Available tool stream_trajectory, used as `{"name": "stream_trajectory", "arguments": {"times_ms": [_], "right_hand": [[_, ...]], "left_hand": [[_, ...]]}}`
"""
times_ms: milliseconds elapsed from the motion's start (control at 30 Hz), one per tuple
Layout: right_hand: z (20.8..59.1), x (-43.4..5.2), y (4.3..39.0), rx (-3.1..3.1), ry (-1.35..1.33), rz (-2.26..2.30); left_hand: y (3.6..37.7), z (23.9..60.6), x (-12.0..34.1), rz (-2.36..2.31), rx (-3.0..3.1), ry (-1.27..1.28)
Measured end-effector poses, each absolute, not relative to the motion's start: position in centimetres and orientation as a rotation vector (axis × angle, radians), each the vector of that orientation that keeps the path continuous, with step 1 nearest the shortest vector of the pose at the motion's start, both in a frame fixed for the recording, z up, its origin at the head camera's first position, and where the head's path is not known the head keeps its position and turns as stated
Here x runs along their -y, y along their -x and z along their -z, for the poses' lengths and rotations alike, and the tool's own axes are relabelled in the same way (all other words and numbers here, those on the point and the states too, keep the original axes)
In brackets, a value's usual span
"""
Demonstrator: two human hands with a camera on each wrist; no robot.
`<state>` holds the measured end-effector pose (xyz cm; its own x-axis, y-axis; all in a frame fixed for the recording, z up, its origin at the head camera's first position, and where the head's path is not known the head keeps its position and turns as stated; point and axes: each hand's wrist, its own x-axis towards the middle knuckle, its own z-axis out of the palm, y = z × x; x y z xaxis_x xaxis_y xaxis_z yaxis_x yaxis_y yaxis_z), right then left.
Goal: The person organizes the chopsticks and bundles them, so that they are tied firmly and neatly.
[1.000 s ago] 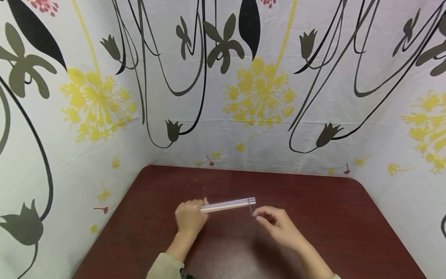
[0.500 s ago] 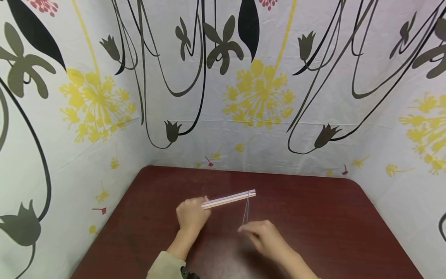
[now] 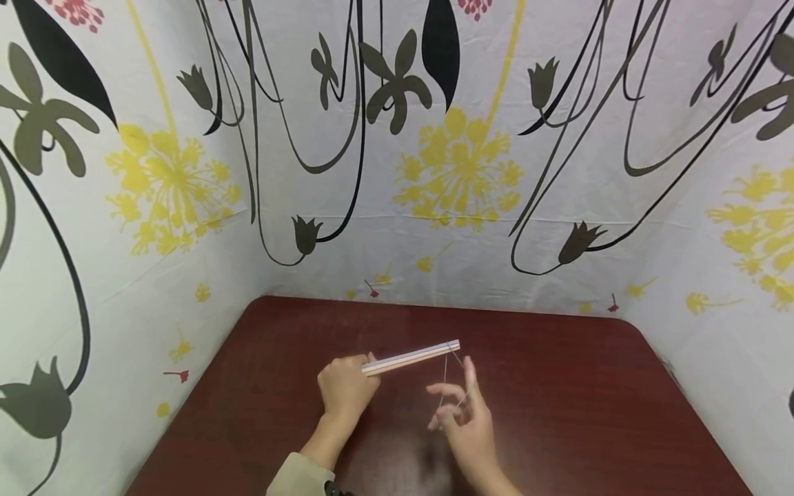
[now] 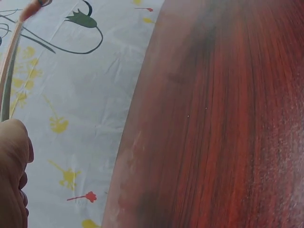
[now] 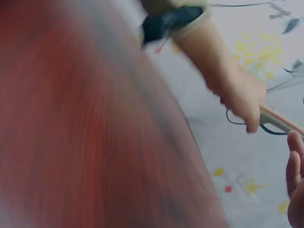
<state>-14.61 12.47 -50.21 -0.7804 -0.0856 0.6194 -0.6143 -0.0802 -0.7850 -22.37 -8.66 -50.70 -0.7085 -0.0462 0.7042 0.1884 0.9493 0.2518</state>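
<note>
My left hand (image 3: 349, 387) grips the left end of a bundle of thin pale sticks (image 3: 412, 357), held level above the dark red table (image 3: 558, 386). A thin rubber band (image 3: 444, 379) loops round the bundle's right end and stretches down toward me to my right hand (image 3: 455, 403). That hand hooks the band with its curled fingers while the index finger points up beside the bundle's tip. In the left wrist view the left hand (image 4: 12, 180) shows at the lower left with the sticks (image 4: 8, 66) rising from it. The blurred right wrist view shows the left hand (image 5: 242, 102) on the bundle (image 5: 280, 121).
White cloth walls (image 3: 397, 207) printed with yellow flowers and black stems close the table in at the back, left and right. The table's wood (image 4: 228, 118) carries nothing else in view. A beige sleeve (image 3: 298, 479) covers the left forearm.
The right hand pulled the rubber band from the bundle's tip toward me, then turned palm-up with the index finger raised. The bundle's right end tilted slightly upward; the left hand stayed in place.
</note>
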Motion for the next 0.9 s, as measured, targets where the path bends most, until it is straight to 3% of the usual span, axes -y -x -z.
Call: {"name": "stream_trajectory", "arguments": {"times_ms": [100, 433, 533, 733, 900], "right_hand": [[50.1, -12.3, 14.3, 1.812, -0.608, -2.172], [50.2, -14.6, 16.7, 1.226, -0.627, -2.969], [49.6, -15.3, 17.4, 1.375, -0.679, -2.876], [48.5, -16.5, 18.3, 2.022, -0.622, -2.24], [49.2, -16.2, 17.8, 1.854, -0.602, -2.194]], "left_hand": [[22.3, 50.7, 8.6, 0.371, 2.318, 0.113], [21.9, 51.0, 8.6, 0.342, 2.225, 0.244], [22.1, 50.9, 8.6, 0.292, 2.124, 0.336], [22.3, 49.8, 8.6, 0.272, 2.013, 0.397], [22.0, 49.7, 8.6, 0.378, 2.11, 0.338]]}}
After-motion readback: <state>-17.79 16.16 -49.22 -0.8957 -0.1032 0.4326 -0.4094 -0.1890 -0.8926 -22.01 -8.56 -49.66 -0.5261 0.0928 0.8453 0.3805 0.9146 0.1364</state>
